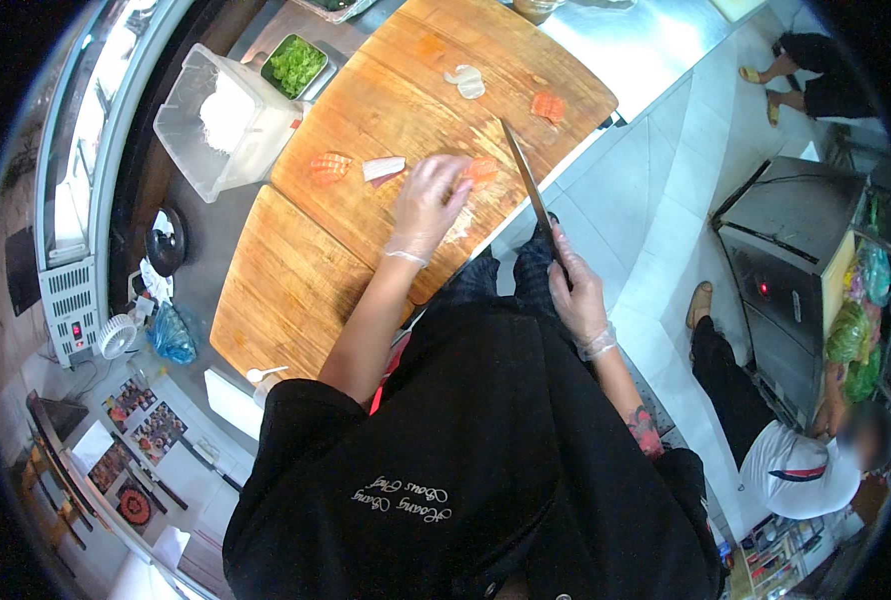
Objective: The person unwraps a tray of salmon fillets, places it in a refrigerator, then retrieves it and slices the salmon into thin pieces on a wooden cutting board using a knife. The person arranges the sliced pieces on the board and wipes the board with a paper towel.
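Observation:
My left hand (432, 196), in a clear plastic glove, is over the wooden cutting board (318, 255), its fingertips at sliced salmon (481, 172); whether they pinch it I cannot tell. Gloved too, my right hand (577, 289) grips the handle of a long knife (526, 174), whose blade points over the board's near edge. Left of my left hand lie a pale fish piece with a dark red side (383, 169) and fanned salmon slices (331, 169). Farther up are translucent whitish slices (466, 81) and another salmon piece (547, 107).
Beyond the board's left side stand a clear plastic bin (183, 112) with white shreds and a metal container of green leaves (295, 66). A steel counter (640, 37) adjoins the board. To the right, one person bends beside a steel cabinet (783, 217); another person's legs show farther up.

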Demonstrator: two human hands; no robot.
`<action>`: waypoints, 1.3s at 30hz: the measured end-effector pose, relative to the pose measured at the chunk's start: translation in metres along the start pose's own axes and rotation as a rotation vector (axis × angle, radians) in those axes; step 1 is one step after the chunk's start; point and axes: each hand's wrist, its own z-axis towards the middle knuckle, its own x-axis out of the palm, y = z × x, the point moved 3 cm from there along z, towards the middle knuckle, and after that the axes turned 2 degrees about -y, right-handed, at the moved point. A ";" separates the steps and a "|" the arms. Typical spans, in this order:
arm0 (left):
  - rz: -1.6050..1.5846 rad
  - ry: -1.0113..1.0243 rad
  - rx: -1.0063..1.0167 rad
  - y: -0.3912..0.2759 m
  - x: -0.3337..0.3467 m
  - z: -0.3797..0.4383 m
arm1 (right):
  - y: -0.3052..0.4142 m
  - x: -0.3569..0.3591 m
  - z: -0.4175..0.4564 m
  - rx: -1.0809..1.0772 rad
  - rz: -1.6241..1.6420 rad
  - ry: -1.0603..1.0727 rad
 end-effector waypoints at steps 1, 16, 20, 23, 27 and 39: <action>0.017 0.073 0.049 -0.002 0.002 0.001 | 0.006 0.004 0.003 0.005 -0.008 0.001; -0.206 0.130 0.105 0.019 -0.010 0.002 | 0.024 0.059 0.008 -0.088 -0.261 -0.084; -0.131 0.173 0.143 0.024 0.004 0.012 | 0.018 0.062 0.000 -0.064 -0.325 -0.061; -0.148 0.151 0.167 0.030 0.009 0.009 | 0.020 0.060 -0.004 -0.067 -0.317 -0.059; -0.185 0.124 0.176 0.035 0.011 0.007 | 0.030 0.067 0.007 -0.077 -0.282 -0.065; -0.148 0.083 0.210 0.033 0.005 0.002 | 0.028 0.075 0.008 -0.124 -0.279 -0.108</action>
